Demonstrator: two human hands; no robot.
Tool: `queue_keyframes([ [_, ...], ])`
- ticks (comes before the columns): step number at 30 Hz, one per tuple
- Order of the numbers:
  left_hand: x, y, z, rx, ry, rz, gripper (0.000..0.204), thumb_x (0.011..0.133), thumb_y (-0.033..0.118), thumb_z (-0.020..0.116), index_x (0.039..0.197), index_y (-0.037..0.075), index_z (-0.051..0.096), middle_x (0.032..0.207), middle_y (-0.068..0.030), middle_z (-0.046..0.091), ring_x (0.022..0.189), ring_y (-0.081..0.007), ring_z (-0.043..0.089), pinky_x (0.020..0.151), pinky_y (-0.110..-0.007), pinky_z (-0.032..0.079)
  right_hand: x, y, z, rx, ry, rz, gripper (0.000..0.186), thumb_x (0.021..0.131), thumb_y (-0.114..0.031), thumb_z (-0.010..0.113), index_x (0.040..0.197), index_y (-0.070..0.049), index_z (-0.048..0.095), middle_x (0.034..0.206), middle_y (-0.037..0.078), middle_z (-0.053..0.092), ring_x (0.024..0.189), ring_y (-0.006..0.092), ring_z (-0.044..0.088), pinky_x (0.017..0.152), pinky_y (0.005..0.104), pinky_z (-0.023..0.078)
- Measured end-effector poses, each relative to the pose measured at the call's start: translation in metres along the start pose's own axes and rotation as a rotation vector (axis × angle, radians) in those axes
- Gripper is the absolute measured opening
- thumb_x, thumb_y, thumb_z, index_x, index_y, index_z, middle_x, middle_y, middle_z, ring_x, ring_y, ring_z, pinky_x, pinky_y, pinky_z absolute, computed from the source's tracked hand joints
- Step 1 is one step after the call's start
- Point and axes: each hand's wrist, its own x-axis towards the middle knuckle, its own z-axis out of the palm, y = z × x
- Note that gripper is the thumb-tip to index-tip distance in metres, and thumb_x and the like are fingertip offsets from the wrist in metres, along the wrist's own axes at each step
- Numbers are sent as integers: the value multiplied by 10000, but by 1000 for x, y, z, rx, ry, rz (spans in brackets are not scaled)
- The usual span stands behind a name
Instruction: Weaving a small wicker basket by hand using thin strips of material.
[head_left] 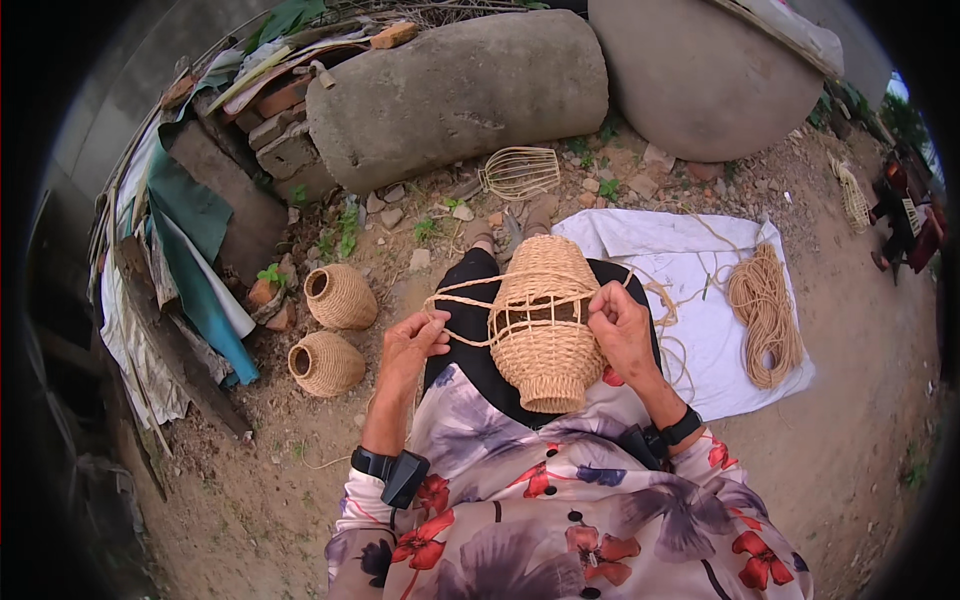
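Observation:
A half-woven straw-coloured basket [548, 360] rests across my lap, its narrow neck toward me. Bare upright ribs show through an open band around its middle, with weaving on both sides of it. My left hand [412, 348] is closed left of the basket, pinching a loop of twisted cord [462, 296] that stretches across to the basket. At the basket's right side my right hand [622, 328] pinches the cord against the ribs, fingertips partly hidden. Loose cord trails from there toward a large coil of cord [765, 315].
The coil lies on a white sheet [710, 385] to my right. Two woven baskets, one farther [345, 297] and one nearer [332, 365], lie on the dirt at left. A bare basket frame [522, 172] sits ahead, before a stone cylinder [460, 100] and a round slab [715, 80].

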Motion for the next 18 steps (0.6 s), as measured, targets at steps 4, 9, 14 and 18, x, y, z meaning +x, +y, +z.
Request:
queue_keyframes([
  [4,1,30,34,-293,-172,-28,132,891,113,615,952,-4,609,786,-45,635,660,-75,611,595,-187,528,-2,-1,0,41,-8,-3,61,772,24,541,804,-19,513,575,11,493,520,61,446,482,239,372],
  [9,16,14,64,-49,-190,-26,152,863,128,658,948,12,609,738,-41,638,617,-93,616,546,-203,510,-3,-1,0,38,-10,-14,61,774,29,537,804,-19,514,575,7,488,522,55,440,479,235,365],
  [14,17,6,84,681,-12,327,170,769,154,694,900,83,613,684,-97,662,650,-243,660,604,-377,507,-5,-1,-2,47,-4,-11,63,771,34,536,802,-15,511,573,6,480,523,51,427,475,235,355],
  [18,12,10,95,892,128,384,216,759,136,671,912,109,522,709,-154,655,655,-342,641,609,-404,507,-4,0,-1,74,-19,4,61,776,41,527,799,-11,506,577,-3,473,523,45,413,471,230,343],
])
